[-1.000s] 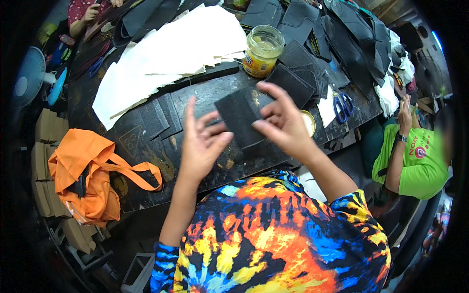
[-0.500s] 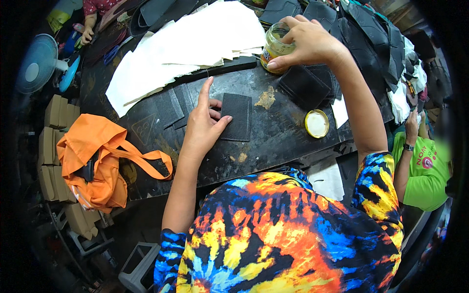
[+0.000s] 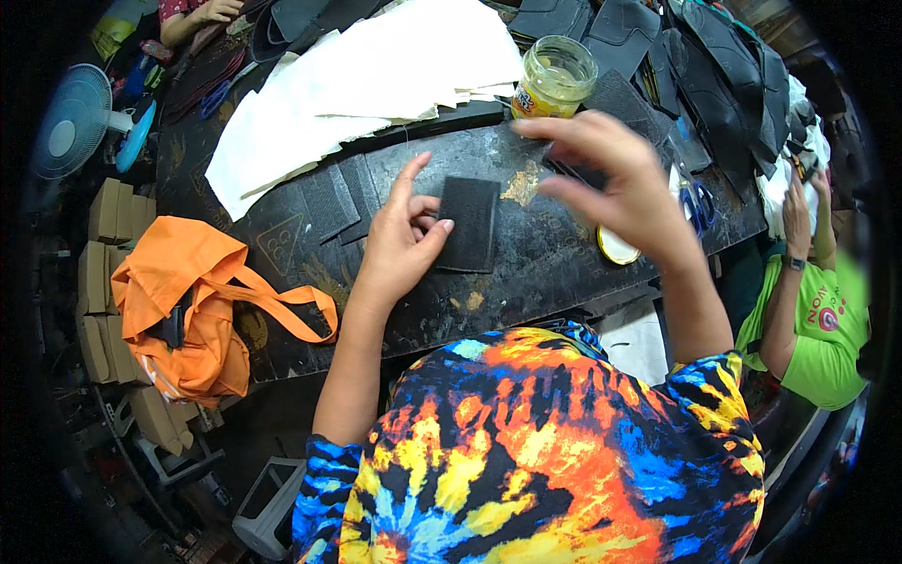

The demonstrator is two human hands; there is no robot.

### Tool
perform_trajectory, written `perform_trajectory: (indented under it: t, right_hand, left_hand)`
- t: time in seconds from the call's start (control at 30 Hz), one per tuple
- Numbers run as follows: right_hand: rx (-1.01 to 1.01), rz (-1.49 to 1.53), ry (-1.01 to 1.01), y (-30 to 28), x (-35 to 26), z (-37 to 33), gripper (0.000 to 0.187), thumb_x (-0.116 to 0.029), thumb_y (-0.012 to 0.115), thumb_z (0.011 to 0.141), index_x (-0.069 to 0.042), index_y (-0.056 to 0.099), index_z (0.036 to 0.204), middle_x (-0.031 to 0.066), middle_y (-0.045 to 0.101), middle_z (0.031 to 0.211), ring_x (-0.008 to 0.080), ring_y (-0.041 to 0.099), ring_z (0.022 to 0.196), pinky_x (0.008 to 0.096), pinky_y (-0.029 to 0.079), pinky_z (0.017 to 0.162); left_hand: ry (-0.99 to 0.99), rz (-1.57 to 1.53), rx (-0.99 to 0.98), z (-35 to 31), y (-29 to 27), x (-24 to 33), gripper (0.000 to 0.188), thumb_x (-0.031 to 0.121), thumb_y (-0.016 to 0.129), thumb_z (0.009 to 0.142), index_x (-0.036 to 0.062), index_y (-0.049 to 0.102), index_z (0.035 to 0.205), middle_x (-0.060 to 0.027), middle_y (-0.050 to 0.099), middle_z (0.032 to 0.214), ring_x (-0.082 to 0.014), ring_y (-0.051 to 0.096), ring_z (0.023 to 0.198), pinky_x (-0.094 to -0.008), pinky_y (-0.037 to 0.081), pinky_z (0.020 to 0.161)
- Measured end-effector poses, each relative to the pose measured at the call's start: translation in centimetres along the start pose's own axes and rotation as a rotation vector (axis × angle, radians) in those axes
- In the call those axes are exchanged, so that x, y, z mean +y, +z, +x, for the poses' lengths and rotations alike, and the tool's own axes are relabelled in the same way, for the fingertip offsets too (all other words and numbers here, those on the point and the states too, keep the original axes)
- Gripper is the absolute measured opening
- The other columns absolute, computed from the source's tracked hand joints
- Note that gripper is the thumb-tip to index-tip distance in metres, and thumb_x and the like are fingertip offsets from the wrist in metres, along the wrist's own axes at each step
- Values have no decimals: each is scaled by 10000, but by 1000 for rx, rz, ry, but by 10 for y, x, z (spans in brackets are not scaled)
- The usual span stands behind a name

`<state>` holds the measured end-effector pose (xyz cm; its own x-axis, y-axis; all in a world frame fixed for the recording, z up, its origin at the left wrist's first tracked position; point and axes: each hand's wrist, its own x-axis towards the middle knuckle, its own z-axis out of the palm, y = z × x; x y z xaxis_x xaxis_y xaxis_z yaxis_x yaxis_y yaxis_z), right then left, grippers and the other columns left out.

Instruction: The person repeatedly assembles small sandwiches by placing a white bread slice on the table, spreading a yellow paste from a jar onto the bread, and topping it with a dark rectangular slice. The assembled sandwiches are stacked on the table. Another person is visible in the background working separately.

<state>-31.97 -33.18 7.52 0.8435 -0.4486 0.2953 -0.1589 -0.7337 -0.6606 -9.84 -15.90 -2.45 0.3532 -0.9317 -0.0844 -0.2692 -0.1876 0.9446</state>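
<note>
My left hand point(image 3: 399, 240) pinches the left edge of a black rectangular piece point(image 3: 470, 224) on the table, thumb on top, with its index finger pointing up and away. Above the table to the right, my right hand point(image 3: 615, 183) is empty, its thumb and fingers spread. Just beyond it stands an uncapped glass jar point(image 3: 554, 83) with a yellow label and pale residue inside. A round yellow-rimmed lid point(image 3: 615, 250) is partly covered by the right hand, as is a stack of black pieces. Left of my left hand are more black rectangular pieces point(image 3: 326, 205), overlapping.
White sheets point(image 3: 376, 70) spread along the back. An orange bag point(image 3: 183, 310) hangs at the table's left edge near a blue fan point(image 3: 73, 122). Blue-handled scissors point(image 3: 698, 205) and black shaped pieces point(image 3: 723, 80) are right. Two other people are at work nearby.
My right hand has let go of the jar and come back toward me, leaving the jar standing farther back. The black piece under my left hand has shifted slightly right.
</note>
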Motion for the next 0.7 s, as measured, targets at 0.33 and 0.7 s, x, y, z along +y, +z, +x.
perform_trajectory:
  t: [0.33,0.7]
  right_hand:
    - [388,566,190,95,20,-3,788,21,728,942,-109,369,1632,86,616,1061,88,620,861,244,521,748]
    - [132,92,229,83,41,-36,259,-20,655,973,-47,753,1211,118,682,945,281,686,918,390,555,852]
  left_hand:
    - [-4,-722,187,-27,20,11,796,-26,713,982,102,287,1643,-177,628,1297,-187,711,1049,-291,595,883]
    - [117,357,30,9,-4,-3,418,18,738,891,49,714,1307,-133,677,1217,-211,674,892,-328,566,852]
